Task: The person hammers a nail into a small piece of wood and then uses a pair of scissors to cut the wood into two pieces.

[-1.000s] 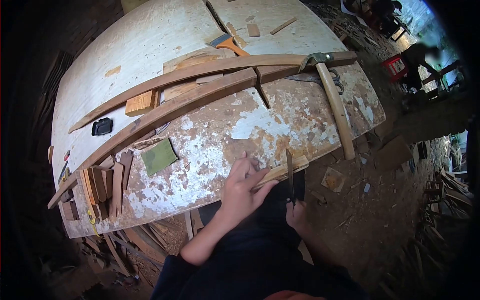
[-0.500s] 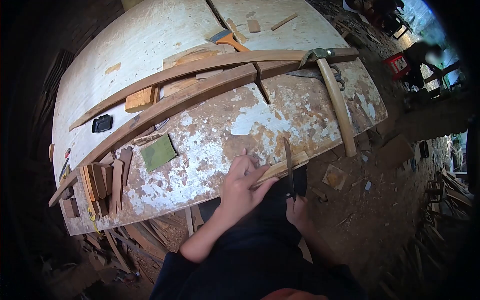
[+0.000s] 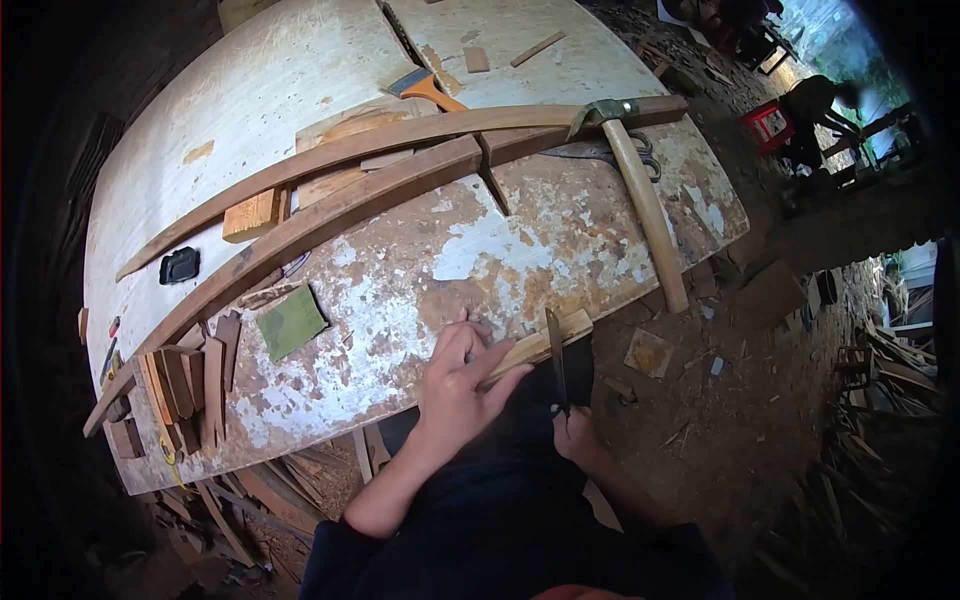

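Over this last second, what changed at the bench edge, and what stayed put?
The blade tool in the right hand slid forward across the small wood strip, then back again. Nothing was picked up or released. The left hand still presses the strip on the worn tabletop. Hammer, curved slats and green pad unchanged; only the camera shifted.

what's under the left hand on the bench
The left hand presses flat on a small wooden strip at the edge of the workbench. The strip's near end is covered by the fingers, so it cannot be seen.
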The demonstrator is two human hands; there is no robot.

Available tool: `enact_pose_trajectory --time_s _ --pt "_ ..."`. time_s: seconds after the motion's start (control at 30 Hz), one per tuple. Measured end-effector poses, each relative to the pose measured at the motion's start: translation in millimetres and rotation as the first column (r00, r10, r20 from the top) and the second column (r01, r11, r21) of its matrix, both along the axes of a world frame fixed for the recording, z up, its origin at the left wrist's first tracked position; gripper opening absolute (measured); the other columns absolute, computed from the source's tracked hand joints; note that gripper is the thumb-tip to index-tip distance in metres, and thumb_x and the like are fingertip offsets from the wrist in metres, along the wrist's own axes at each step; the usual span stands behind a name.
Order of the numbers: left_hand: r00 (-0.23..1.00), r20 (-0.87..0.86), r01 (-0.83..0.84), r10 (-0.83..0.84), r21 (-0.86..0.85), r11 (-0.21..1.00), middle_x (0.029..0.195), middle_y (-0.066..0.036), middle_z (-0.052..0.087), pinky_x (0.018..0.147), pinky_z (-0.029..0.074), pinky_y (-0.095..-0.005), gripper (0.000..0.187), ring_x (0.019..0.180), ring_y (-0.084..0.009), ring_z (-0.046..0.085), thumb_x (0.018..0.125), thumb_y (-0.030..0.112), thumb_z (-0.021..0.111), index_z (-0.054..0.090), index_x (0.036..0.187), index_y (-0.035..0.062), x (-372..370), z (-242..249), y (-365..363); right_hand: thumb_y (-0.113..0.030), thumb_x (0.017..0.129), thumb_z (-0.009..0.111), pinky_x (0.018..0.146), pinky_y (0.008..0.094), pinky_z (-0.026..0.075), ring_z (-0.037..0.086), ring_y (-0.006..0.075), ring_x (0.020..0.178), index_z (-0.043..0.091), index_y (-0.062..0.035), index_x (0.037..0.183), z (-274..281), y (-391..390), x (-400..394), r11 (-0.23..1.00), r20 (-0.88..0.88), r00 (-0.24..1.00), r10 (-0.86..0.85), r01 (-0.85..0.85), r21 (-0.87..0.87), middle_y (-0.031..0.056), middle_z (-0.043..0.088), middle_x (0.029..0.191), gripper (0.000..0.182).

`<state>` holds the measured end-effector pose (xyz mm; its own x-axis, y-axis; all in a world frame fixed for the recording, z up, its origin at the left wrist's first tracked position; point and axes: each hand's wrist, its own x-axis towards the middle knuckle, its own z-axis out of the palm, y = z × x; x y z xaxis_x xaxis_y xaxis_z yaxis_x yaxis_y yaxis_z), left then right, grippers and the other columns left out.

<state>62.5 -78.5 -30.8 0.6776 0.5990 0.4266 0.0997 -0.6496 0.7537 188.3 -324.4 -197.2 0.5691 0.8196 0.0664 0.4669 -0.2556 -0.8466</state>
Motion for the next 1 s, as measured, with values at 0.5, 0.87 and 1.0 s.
enact_pose_trajectory --time_s 0.5,0.87,1.0 --pt "1.0 -0.016 0.001 -0.001 -0.016 1.0 0.082 -0.01 0.058 0.117 0.053 -0.0567 0.036 0.097 -0.0329 0.069 0.076 0.016 0.098 0.086 0.106 0.0006 1.9 0.6 4.4 -0.007 0.099 0.067 0.071 0.0554 0.056 0.07 0.0537 0.081 0.069 0.0053 0.095 0.5 1.2 -1.1 1.0 0.066 0.998 -0.002 0.004 -0.026 0.0294 0.07 0.084 0.013" --pt "0.999 -0.034 0.001 -0.003 -0.052 0.999 0.082 -0.01 0.058 0.118 0.053 -0.0572 0.036 0.095 -0.0321 0.069 0.075 0.015 0.098 0.086 0.107 0.0007 -5.5 -0.3 -6.9 -0.008 0.1 0.067 0.071 0.0555 0.055 0.07 0.0527 0.08 0.068 0.0046 0.094 5.6 4.2 -5.3 0.999 0.082 0.997 0.011 -0.007 -0.048 0.0274 0.068 0.079 0.014" --pt "1.0 -0.022 0.013 -0.014 -0.012 1.0 0.082 -0.01 0.058 0.117 0.054 -0.0563 0.036 0.095 -0.0325 0.069 0.076 0.015 0.098 0.086 0.106 -0.0004 -0.7 2.0 1.0 -0.008 0.099 0.068 0.068 0.0561 0.053 0.068 0.0532 0.076 0.068 0.005 0.094 -19.3 4.6 1.0 0.999 0.084 0.996 -0.005 0.002 0.032 0.027 0.067 0.077 0.014"
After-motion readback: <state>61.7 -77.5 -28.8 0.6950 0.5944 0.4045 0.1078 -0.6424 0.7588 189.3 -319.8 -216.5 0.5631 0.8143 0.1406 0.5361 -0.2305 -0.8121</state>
